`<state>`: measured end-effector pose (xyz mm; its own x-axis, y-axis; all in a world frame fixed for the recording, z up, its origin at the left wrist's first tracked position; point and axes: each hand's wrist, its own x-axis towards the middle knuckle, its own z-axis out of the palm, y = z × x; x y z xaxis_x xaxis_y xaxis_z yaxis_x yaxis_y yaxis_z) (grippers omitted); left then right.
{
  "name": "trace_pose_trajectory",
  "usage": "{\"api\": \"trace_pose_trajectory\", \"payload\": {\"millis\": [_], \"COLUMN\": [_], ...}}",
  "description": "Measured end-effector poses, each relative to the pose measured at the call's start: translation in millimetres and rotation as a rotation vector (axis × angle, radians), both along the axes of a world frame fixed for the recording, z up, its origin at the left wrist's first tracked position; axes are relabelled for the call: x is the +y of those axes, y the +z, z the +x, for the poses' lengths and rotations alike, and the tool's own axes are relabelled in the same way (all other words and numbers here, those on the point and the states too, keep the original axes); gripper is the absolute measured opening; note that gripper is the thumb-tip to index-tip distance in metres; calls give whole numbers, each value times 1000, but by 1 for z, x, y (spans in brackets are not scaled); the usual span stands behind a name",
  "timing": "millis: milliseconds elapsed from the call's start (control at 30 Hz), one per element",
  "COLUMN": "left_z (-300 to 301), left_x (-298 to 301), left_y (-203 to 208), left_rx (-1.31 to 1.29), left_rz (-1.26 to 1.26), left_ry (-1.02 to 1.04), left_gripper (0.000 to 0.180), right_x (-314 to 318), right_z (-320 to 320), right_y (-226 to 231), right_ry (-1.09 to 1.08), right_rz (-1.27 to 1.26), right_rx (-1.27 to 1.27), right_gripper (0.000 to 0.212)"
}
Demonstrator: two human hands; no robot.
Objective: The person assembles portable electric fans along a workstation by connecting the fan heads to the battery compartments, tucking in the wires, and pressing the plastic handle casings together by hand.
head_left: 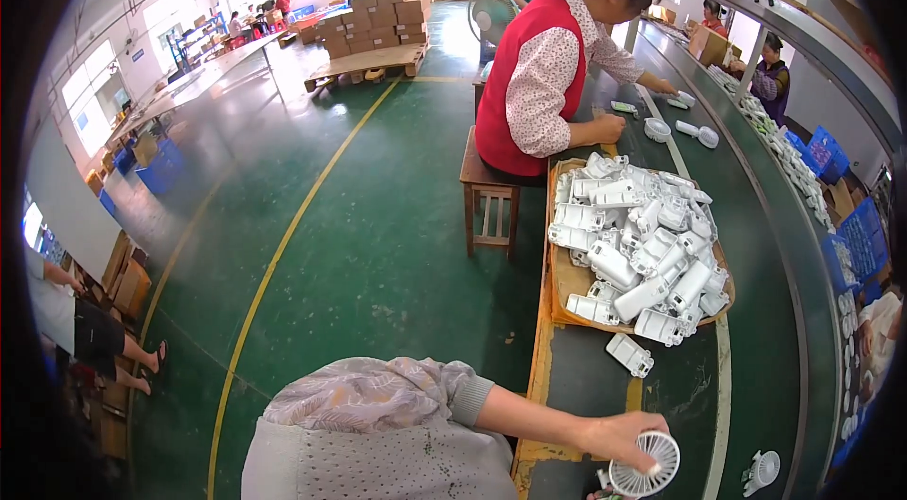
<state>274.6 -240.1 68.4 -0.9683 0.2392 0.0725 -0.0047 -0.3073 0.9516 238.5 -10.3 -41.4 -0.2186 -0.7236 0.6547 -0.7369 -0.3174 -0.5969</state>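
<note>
My left hand (628, 439) is closed on the round white grille of a small handheld fan (666, 457), thumb and fingers gripping its rim over the bench. Just below it, a sliver of my right hand (597, 495) shows at the lower edge, beside a small white and green part. Its fingers look closed, but what they hold is mostly hidden. Farther up the bench lies one white plastic housing (629, 355), open side up. Beyond it, a carton tray (557, 311) is heaped with more such housings. Another small fan (761, 472) lies to the right on the green belt.
A co-worker in a red vest (539, 75) sits on a wooden stool (491, 188), hands near small fans (699, 133) on the bench. Blue bins (864, 235) and other workers line the far side. Left lies green floor with yellow lines; stacked cartons (373, 23) stand behind.
</note>
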Motion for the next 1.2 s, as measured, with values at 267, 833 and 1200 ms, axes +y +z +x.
{"api": "trace_pose_trajectory", "payload": {"millis": [267, 833, 1200], "left_z": [4, -1, -49], "left_x": [6, 17, 3], "left_y": [20, -10, -23], "left_rx": [19, 9, -277], "left_rz": [-142, -226, -120], "left_ry": [-102, 36, -27], "left_gripper": [69, 47, 43], "right_x": [-14, -32, -76], "right_z": [23, 84, 72], "right_y": [8, 43, 64], "right_ry": [-281, -491, -604], "right_rz": [110, 214, -189], "right_rx": [-665, -1686, -1747], "right_gripper": [36, 56, 25]}}
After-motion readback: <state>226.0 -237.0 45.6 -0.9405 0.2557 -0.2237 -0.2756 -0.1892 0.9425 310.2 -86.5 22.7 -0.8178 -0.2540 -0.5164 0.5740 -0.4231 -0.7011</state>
